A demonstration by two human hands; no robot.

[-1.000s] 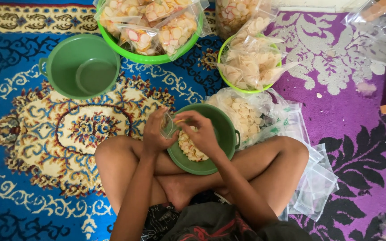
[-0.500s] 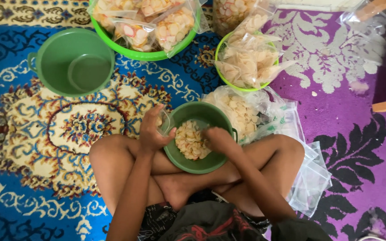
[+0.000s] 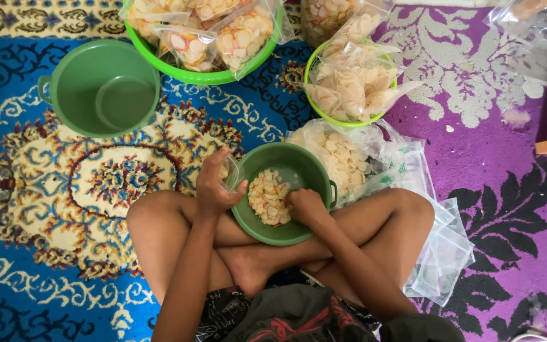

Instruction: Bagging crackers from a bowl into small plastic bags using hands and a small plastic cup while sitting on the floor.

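**Bagging crackers on the carpet: two tubs filled, a bowlful to go**

I sat cross-legged on the patterned carpet [image 3: 64,190] with the dark green bowl [image 3: 308,168] resting against my shins. My left hand [image 3: 213,187] was closed around a small clear bag [image 3: 230,172], held just at the bowl's left rim, with what looked like a few pieces already inside. My right hand [image 3: 305,204] was down in the loose crackers [image 3: 267,195], fingers curled over them; whether it had gathered any I could not tell.

By my reckoning the work stood somewhere in the middle. A bright green basin [image 3: 201,77] at the top was heaped with filled bags, and a smaller lime bowl [image 3: 314,60] beside it held more. Still left: the shallow layer in my bowl, the large open sack of crackers [image 3: 343,155] just to its right, and a stack of unused clear bags [image 3: 444,253] by my right knee. A second green tub [image 3: 71,76] stood unfilled to the left.
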